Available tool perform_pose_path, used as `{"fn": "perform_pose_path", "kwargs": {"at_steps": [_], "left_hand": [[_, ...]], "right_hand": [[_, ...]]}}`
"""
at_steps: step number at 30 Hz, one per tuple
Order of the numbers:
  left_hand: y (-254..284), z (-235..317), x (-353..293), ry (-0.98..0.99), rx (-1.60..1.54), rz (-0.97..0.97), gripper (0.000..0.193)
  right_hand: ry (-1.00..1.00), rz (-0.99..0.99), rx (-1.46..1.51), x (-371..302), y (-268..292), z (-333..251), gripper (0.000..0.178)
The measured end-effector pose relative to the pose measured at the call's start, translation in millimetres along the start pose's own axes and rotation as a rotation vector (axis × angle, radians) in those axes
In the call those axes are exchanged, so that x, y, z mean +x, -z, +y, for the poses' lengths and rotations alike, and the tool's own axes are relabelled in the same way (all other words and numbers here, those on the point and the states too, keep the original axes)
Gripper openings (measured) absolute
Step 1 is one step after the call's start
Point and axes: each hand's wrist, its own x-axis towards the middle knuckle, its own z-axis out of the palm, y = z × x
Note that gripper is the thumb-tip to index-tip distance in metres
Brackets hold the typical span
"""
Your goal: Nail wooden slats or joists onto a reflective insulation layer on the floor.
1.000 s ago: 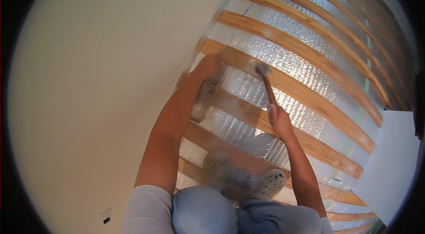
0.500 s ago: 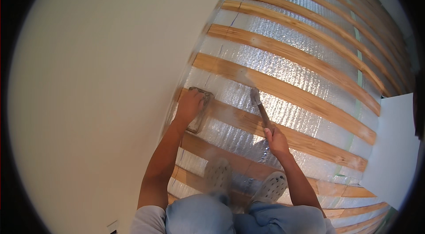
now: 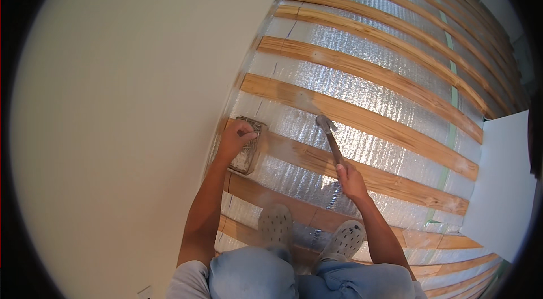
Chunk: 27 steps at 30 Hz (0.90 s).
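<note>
My right hand [image 3: 352, 183] is wrapped round the handle of a claw hammer [image 3: 334, 146]. The hammer's head points away from me, over the silver foil near a wooden batten. Over a small rectangular box [image 3: 255, 158] hovers my left hand [image 3: 232, 143], its thumb and fingers pinched together. Thin metallic pieces that look like nails [image 3: 242, 158] lie in the box. Whatever the pinched fingers hold, if anything, is too small to make out. The box rests on a wooden batten [image 3: 291, 149] close to the wall.
Parallel wooden battens [image 3: 362, 104] run across silver bubble foil [image 3: 339, 75] on the floor. A plain pale wall [image 3: 130, 101] rises on the left. A white panel [image 3: 500, 180] stands at the right. My perforated clogs [image 3: 346, 238] are on the floor between my arms.
My left hand has lifted a little out of the box, and its fingers have come together in a pinch. The hammer's head has turned slightly; the right hand has barely moved.
</note>
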Motion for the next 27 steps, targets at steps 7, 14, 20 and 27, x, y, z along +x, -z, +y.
{"fn": "perform_pose_path", "kwargs": {"at_steps": [7, 14, 20, 27], "left_hand": [[-30.7, 16.1, 38.2, 0.002, -0.157, 0.257, 0.016], [-110.0, 22.4, 116.5, -0.1, -0.173, 0.176, 0.017], [-134.8, 29.9, 127.9, -0.047, -0.043, 0.227, 0.014], [-141.6, 9.8, 132.8, -0.003, -0.183, 0.235, 0.014]], "right_hand": [[-0.049, -0.037, -0.004, -0.5, 0.4, 11.9, 0.05], [-0.048, -0.04, -0.006, 0.7, -0.9, -9.2, 0.049], [-0.077, -0.02, -0.038, -1.8, 4.4, -8.3, 0.046], [-0.089, -0.073, -0.015, 0.8, 7.5, -16.7, 0.044]]}}
